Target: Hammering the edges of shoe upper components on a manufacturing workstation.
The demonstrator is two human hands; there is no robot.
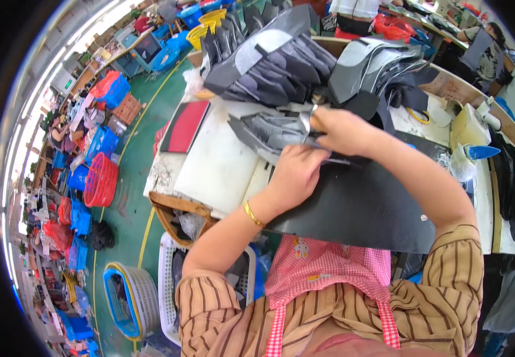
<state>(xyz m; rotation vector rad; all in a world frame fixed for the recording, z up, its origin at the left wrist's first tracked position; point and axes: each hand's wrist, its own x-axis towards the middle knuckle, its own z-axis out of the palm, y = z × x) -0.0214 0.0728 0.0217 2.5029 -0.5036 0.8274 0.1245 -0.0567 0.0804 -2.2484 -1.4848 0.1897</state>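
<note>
My left hand (296,175), with a gold bangle at its wrist, has its fingers pinched together at the near edge of a stack of dark grey, leaf-shaped sheet pieces (257,132). Just beyond it, my right hand (342,132) is closed over the right end of the same stack. A shiny metal part (306,122) shows beside its fingers, but I cannot tell what it belongs to. The pieces lie over a white board (215,163) and reach the black work mat (358,205). What sits under my fingers is hidden.
Thick piles of grey and black pieces (269,65) stand along the back. A red panel (186,126) lies at left. To the right are a yellow tape roll (418,115) and a blue-tipped bottle (482,152). A white basket (168,285) stands below the table's left side.
</note>
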